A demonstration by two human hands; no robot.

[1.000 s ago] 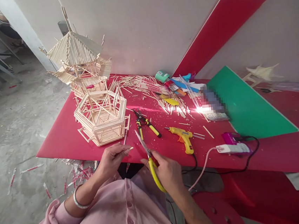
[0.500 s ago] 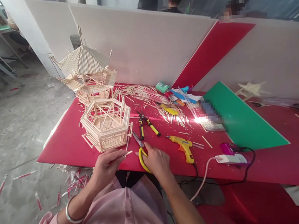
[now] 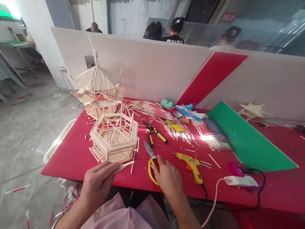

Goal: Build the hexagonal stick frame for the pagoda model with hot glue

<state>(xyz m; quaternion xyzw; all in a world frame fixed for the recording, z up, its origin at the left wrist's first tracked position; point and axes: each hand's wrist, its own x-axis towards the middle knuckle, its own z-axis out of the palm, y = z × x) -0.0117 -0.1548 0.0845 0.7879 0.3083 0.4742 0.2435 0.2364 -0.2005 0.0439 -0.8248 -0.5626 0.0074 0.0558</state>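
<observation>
My left hand (image 3: 100,179) is closed on thin wooden sticks (image 3: 126,164), which point right from the fingertips near the table's front edge. My right hand (image 3: 169,176) grips the yellow handle of the scissors (image 3: 151,156); their blades point away from me and look closed. Just beyond my left hand stands a hexagonal stick frame (image 3: 114,136) with an open top. Behind it rises a roofed stick pagoda (image 3: 96,80). Black-and-yellow pliers (image 3: 154,133) lie beyond the scissors. To the right of my right hand lies a yellow glue gun (image 3: 191,164).
Many loose sticks (image 3: 152,109) spread over the red table (image 3: 70,158), beside a green canister (image 3: 167,103). A green board (image 3: 252,144), a power strip (image 3: 241,181) and cords lie right. White partition boards (image 3: 147,64) stand behind; people sit beyond them.
The camera view has tilted upward, so the table sits lower in the picture. My left hand has drawn left, away from the scissors, with the sticks. My right hand keeps hold of the scissors.
</observation>
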